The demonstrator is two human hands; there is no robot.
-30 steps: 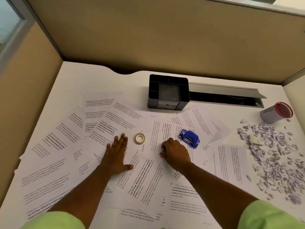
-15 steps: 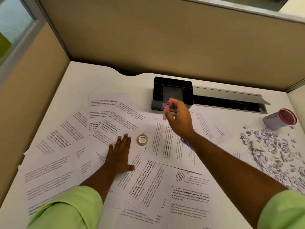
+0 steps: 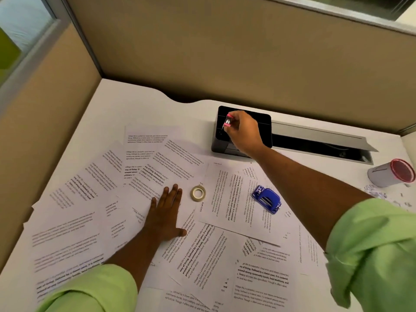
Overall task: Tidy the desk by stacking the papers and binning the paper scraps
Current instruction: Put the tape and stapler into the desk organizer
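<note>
Pink clip (image 3: 227, 122) pinched, right fingers (image 3: 234, 129) | left fingers (image 3: 172, 194) flat on papers (image 3: 225, 255)

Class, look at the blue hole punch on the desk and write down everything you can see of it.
The blue hole punch is small, with a glossy, plastic-looking blue body and a silvery metal strip showing on top. It sits flat but turned at a slant on a printed sheet, right of the tape roll and in front of the black desk organiser. Neither hand touches it; the right forearm passes just beside it.
</note>
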